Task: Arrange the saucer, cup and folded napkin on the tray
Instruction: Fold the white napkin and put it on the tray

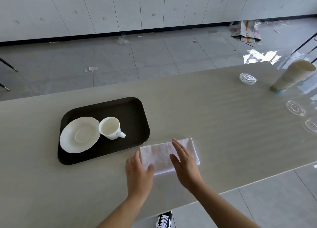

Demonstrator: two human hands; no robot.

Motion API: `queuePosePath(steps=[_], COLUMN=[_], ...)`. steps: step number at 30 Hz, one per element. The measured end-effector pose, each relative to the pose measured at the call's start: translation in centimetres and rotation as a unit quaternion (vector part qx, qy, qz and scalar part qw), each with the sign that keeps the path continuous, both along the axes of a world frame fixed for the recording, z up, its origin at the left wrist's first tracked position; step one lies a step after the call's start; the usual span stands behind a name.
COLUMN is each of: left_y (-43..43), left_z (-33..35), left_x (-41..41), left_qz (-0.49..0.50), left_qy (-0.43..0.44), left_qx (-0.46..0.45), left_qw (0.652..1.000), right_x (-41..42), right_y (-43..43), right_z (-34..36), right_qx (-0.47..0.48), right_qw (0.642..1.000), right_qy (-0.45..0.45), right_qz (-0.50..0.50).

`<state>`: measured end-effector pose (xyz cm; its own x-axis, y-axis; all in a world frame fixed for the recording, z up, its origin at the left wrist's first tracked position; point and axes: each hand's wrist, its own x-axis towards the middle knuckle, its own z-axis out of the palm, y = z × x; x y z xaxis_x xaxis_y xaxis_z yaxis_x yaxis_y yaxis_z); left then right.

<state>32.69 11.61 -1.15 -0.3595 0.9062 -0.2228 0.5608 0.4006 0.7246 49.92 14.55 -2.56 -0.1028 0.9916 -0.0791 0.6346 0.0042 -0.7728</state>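
Note:
A dark brown tray (135,112) lies on the pale table. On its left part rests a white saucer (79,135), and a white cup (110,128) stands upright beside the saucer on the tray floor, handle pointing right. A white napkin (159,154) lies flat on the table just right of the tray's front corner. My left hand (139,174) rests at the napkin's lower left edge, thumb on the paper. My right hand (184,162) lies flat on the napkin's right half, fingers straight and apart.
A stack of paper cups (291,76) lies tilted at the far right. Three clear glass pieces sit near it: one (247,78), another (295,108) and a third (311,125) at the frame edge. The table's front edge runs close below my wrists.

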Motion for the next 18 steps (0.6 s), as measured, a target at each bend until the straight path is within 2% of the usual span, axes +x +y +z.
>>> queuePosePath(steps=[3,5,14,18], left_y=[1.3,2.0,2.6,2.5], left_z=[0.8,1.3,1.7,1.6], left_x=[0.1,0.2,0.4,0.2], left_qz=[0.087,0.119,0.197,0.187], left_qy=[-0.058,-0.092,-0.218,-0.19], left_qx=[-0.095,-0.121,-0.133,-0.135], left_qw=[0.99,0.981,0.947,0.954], right_x=[-2.2,-2.9,-2.7,-2.7], right_y=[-0.1,0.0,-0.1,0.1], right_z=[0.5,0.3,-0.2,0.4], right_qx=[-0.134,-0.179,-0.21,-0.198], right_qw=[0.969,0.948,0.932,0.929], right_qy=[0.201,0.252,0.284,0.297], right_qz=[-0.05,-0.071,-0.086,-0.093])
